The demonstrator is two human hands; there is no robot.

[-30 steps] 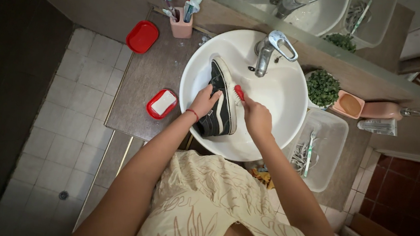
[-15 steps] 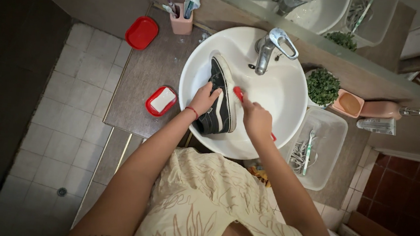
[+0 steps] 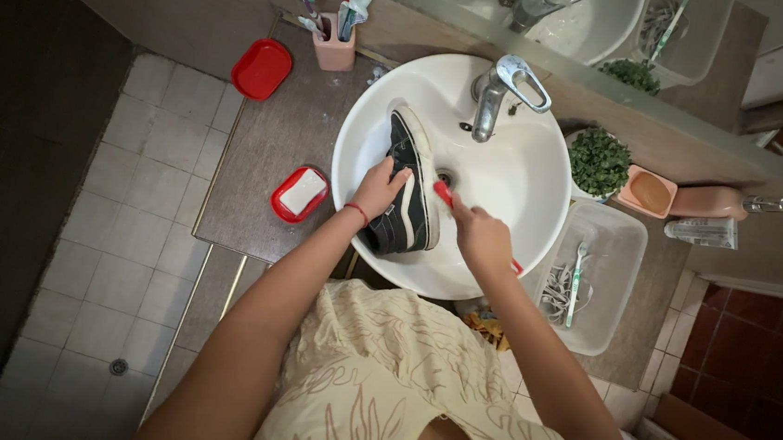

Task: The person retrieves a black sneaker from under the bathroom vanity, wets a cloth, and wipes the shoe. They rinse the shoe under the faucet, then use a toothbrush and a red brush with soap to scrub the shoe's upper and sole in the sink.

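Bathroom counter of brown stone point(image 3: 272, 136) is sitting below me, with a round white basin point(image 3: 525, 179) set into it and pale floor tiles to my left.

My left hand point(image 3: 377, 189) is gripping the black sneaker point(image 3: 410, 189) at its upper side, fingers closed over the material, holding it on edge inside the left half of the basin; toe is pointing away from me toward the mirror, heel is resting near the basin's near rim. A red cord is circling my left wrist.

My right hand point(image 3: 483, 239) is wrapping shut around a red-handled brush point(image 3: 445, 193). Brush head is touching the white sole edge along the sneaker's right side; the handle's other end is poking out past my palm. Hands are apart, one on each side of the shoe.

Chrome faucet point(image 3: 496, 93) is standing at the basin's far rim, spout over the bowl. I cannot tell whether water is running.

Left of the basin: red soap dish point(image 3: 300, 193) with a white bar, its red lid point(image 3: 262, 69) lying well apart farther back, and a pink cup point(image 3: 333, 48) holding toothbrushes. Right of the basin: small green plant point(image 3: 600, 162), pink dish point(image 3: 649, 194), and clear plastic tub point(image 3: 607, 265) with a toothbrush inside
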